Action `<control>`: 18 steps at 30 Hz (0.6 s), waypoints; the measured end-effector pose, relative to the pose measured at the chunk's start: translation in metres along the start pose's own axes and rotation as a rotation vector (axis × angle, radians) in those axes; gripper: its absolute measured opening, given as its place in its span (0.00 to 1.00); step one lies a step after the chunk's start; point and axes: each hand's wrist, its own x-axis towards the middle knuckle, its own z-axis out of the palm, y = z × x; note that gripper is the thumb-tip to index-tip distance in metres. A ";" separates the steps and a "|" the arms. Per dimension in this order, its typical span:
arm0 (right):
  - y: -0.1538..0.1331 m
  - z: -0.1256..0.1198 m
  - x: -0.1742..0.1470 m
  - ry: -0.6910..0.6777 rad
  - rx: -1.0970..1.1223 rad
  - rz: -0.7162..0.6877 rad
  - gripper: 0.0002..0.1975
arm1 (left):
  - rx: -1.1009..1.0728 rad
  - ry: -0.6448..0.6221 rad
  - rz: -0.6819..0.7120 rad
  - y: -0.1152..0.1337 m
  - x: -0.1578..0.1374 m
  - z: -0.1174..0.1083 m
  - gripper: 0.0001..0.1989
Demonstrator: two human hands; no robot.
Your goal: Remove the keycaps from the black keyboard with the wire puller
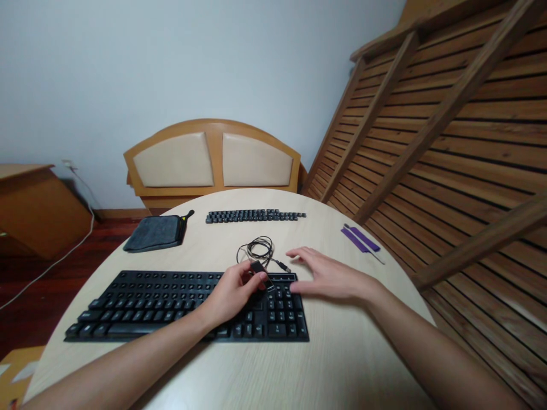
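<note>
My left hand [235,289] is closed, with thumb and fingers pinching a small black tool [258,266] whose thin end points down toward the keyboard's number pad. Too little of the tool shows to name its kind. The black keyboard [135,329] lies flat across the near part of the table, under my left wrist. My right hand [327,274] is open, fingers spread and nothing in them, over the keyboard's upper right corner. Just beyond both hands rests a coiled black USB cable [261,246], its plug [284,266] near my right fingers.
Loose black keycaps [252,215] stand in rows at the far side of the round table [342,364]. A dark grey cloth [154,232] lies at the left. Two purple strips [359,238] and a thin metal tool [376,257] lie near the right edge.
</note>
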 end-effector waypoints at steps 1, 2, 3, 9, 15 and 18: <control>-0.004 0.003 -0.007 -0.071 0.008 -0.050 0.45 | -0.008 0.000 -0.003 0.000 0.000 0.000 0.12; -0.007 0.008 -0.013 -0.128 0.005 -0.081 0.52 | -0.014 0.001 -0.006 0.001 0.000 0.000 0.12; -0.008 0.012 -0.016 -0.177 -0.007 -0.102 0.57 | -0.018 0.002 -0.008 0.001 0.000 0.000 0.12; -0.010 0.031 -0.012 -0.188 -0.016 -0.193 0.59 | 0.031 0.003 0.015 0.003 -0.003 -0.002 0.12; -0.019 0.037 -0.008 -0.168 0.003 -0.235 0.57 | 0.198 0.004 0.065 0.012 -0.008 -0.003 0.11; -0.019 0.041 -0.008 -0.163 -0.008 -0.238 0.59 | 0.229 0.024 0.074 0.011 -0.008 -0.003 0.12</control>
